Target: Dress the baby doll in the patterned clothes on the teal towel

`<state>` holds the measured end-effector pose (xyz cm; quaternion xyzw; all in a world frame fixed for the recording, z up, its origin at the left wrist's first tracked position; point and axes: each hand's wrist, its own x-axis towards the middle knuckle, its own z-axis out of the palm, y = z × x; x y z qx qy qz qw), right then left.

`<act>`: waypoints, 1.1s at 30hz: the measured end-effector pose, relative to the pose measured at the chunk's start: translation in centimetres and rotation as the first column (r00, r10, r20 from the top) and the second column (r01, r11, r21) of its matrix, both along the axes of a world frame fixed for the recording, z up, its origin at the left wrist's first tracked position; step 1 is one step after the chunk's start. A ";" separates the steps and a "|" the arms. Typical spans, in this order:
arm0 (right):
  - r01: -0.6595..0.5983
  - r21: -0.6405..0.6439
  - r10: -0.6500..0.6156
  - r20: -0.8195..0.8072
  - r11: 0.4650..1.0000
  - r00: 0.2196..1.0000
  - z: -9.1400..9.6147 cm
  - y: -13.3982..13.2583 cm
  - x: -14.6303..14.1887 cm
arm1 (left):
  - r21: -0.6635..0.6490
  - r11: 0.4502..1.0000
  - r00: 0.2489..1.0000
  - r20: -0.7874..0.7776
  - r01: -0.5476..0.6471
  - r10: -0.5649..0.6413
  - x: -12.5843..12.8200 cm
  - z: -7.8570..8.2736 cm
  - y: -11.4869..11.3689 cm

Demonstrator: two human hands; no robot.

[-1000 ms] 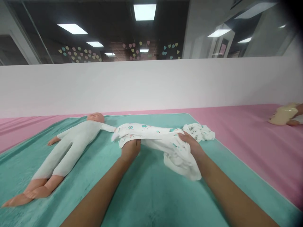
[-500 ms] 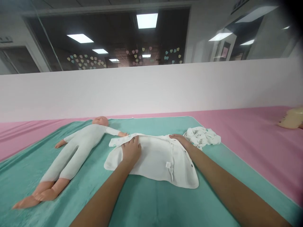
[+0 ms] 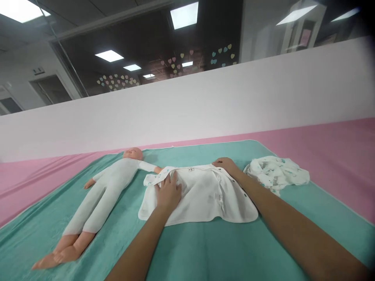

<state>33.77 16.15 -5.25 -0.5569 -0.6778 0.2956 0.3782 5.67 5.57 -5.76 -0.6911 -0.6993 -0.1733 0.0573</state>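
Head view: doll just beside garment

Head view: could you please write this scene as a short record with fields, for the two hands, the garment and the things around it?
Left hand: flat, palm down on the white garment.
Right hand: on the garment's top edge; grip unclear.
Garment state: spread flat on the teal blanket, snaps along one flap.
Doll: on its back, left of the garment, one arm stretched toward it.
Printed cloth: crumpled, right of the garment, apart from it.
Under blanket: pink sheet.
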 end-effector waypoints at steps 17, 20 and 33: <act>0.077 -0.148 -0.025 0.329 0.986 0.944 1.2 -6.9 7.8 | 0.143 0.974 0.984 0.017 0.174 -0.178 -0.5 0.8 -0.7; 0.235 0.039 -0.210 0.610 0.971 0.764 0.7 -6.9 8.5 | 0.155 0.969 0.978 0.041 0.195 -0.203 -0.5 0.7 -0.7; 0.012 0.231 -0.154 0.606 0.973 0.780 -1.2 -7.9 1.6 | 0.146 0.973 0.982 0.030 0.181 -0.187 -0.8 0.0 -0.2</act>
